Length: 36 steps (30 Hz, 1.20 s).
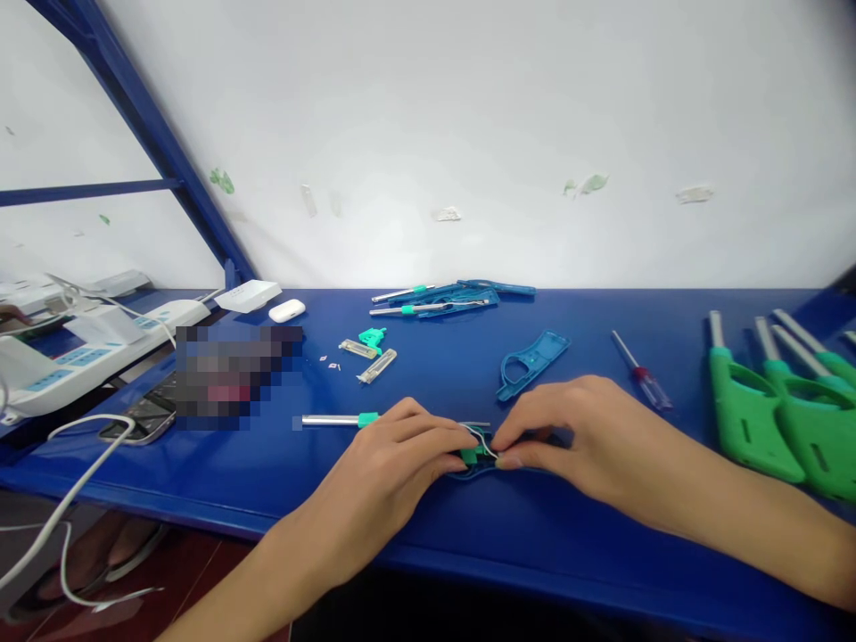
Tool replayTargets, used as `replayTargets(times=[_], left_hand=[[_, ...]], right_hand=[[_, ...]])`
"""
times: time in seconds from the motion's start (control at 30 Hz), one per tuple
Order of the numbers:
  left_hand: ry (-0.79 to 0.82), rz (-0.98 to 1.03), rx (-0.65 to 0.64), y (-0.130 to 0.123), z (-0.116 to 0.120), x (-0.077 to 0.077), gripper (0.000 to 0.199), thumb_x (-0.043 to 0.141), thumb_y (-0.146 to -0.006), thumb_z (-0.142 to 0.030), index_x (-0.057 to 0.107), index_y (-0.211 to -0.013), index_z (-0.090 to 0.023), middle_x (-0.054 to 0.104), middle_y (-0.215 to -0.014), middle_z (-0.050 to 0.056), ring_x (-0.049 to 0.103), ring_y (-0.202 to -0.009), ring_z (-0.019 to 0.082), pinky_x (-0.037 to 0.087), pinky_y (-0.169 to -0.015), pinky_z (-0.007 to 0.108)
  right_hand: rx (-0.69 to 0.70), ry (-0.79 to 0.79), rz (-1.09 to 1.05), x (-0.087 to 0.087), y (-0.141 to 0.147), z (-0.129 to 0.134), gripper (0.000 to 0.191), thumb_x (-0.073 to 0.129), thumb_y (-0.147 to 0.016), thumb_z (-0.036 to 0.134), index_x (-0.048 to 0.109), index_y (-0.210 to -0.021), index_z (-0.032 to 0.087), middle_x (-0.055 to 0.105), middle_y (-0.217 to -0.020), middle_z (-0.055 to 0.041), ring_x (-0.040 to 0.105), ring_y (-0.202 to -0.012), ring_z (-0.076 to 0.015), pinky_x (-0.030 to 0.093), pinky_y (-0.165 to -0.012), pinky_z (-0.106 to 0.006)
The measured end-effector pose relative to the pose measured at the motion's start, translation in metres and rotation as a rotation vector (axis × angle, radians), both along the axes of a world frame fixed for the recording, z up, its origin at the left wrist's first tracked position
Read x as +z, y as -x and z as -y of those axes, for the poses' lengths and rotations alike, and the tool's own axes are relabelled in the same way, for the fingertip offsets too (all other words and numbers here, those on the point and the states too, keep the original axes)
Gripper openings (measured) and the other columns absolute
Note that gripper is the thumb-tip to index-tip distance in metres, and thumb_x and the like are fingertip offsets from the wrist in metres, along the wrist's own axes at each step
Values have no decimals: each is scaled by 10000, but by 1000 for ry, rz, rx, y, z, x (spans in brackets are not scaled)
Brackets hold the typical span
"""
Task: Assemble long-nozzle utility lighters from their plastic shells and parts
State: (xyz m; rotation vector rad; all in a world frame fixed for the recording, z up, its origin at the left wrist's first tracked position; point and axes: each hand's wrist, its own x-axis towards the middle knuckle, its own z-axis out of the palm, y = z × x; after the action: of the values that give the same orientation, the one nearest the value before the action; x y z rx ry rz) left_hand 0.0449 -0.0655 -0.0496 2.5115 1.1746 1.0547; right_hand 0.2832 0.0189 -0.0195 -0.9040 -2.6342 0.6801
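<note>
Over a smooth, glossy blue tabletop (568, 544), we have a slender silvery metal tube (331, 421) with a turquoise plastic collar (367, 419) running under our left hand (401, 450), whose fingers hold a thin blue plastic half-shell (476, 471). Our right hand's (568, 426) fingertips pinch a thin, curving white wire (487, 446). The half-shell, between our hands, lies open, a bright green plastic piece (471, 456) showing inside; our fingers hide much of it.
</note>
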Motion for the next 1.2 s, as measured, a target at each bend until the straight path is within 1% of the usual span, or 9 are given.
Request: replayTargets(times=[0.1,0.3,0.5,0.6,0.93,1.1,1.2], left_hand=[[12,-14,4,0,1,1,248,583,-1028,-115,629,-1238,-237,739,-1177,-34,594,-997,119,525,-872,211],[31,-31,12,1,2,-1,264,547,-1045,-112,609,-1261,-248,722,-1231,-28,607,-1049,122,515,-920,228],[73,-30,19,0,2,1,273,539,-1051,-133,619,-1269,-275,737,-1137,-23,595,-989,139,531,-838,246],[85,-13,30,0,1,2,285,560,-1041,-127,631,-1266,-287,738,-1107,-34,576,-985,135,530,-842,239],[98,-21,42,-1,3,2,322,561,-1039,-113,605,-1296,-302,724,-1069,-49,540,-984,132,512,-832,241],[85,-15,61,-2,4,3,346,563,-1030,-91,610,-1304,-296,713,-1040,-36,536,-990,135,517,-832,229],[84,-9,57,-2,4,3,364,567,-1028,-90,605,-1321,-302,713,-1056,-30,547,-1005,135,524,-843,230]], right_hand=[[9,3,-1,-1,-1,-1,102,714,-926,291,766,-875,362,757,-877,128,677,-796,-110,445,-740,-246],[16,-14,2,-2,-3,0,89,718,-924,297,773,-881,353,761,-883,109,681,-805,-122,456,-751,-250],[34,-18,32,2,-3,1,107,688,-942,297,782,-905,335,768,-890,81,684,-796,-137,465,-740,-261],[35,-10,42,4,-3,2,109,689,-938,294,783,-897,332,768,-880,75,686,-786,-140,470,-727,-262],[47,-14,42,3,-3,1,114,684,-944,302,777,-918,362,769,-909,114,691,-797,-120,473,-745,-256],[48,-12,30,4,-4,2,117,694,-937,280,785,-910,349,772,-899,104,692,-785,-122,474,-735,-257],[57,-5,9,5,-4,1,129,690,-940,271,790,-907,345,775,-905,102,697,-795,-119,475,-737,-248]])
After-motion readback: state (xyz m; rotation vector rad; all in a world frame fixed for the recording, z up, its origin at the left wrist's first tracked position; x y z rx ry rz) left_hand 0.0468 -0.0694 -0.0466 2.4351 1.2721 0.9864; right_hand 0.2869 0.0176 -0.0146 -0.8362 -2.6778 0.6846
